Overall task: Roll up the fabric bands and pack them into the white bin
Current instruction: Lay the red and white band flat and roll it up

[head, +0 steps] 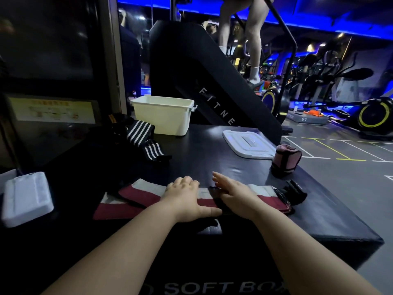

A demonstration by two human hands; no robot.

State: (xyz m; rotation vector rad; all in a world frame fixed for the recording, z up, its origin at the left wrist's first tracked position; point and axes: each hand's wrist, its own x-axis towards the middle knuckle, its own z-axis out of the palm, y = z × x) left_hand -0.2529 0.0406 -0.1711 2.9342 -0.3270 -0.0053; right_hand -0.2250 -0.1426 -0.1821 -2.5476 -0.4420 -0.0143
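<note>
Two bare forearms are stretched forward from the bottom edge, over a black soft box (212, 154) which is marked on its near face with white letters. On the front part of the box top a red-and-white band (138, 196) is laid out flat from left to right, and both hands are placed on its middle part. The left hand (185, 198) is set on the band with the fingers bent down at the knuckles and the thumb laid straight toward the right. The fingertips are hidden, so it cannot be told whether the cloth is gripped or only pressed. The right hand (235, 195) is laid flat just beside it, with straight fingers pointed away and to the left, and nothing is held in it. At the right end of the band a black buckle part (293, 192) is seen.

At the far left corner of the box the white bin (163, 116) is stood upright with no cover on it. Its white lid (248, 144) is laid apart on the right side. A rolled pink band (286, 159) is stood just beside the lid, near the right edge. Black-and-white striped bands (146, 139) are heaped loosely in front of the bin, to its left. A white block (26, 198) is seen at the far left. Behind the box, a black stair machine (191, 71) is used by another person, of whom only the legs (253, 39) are shown.
</note>
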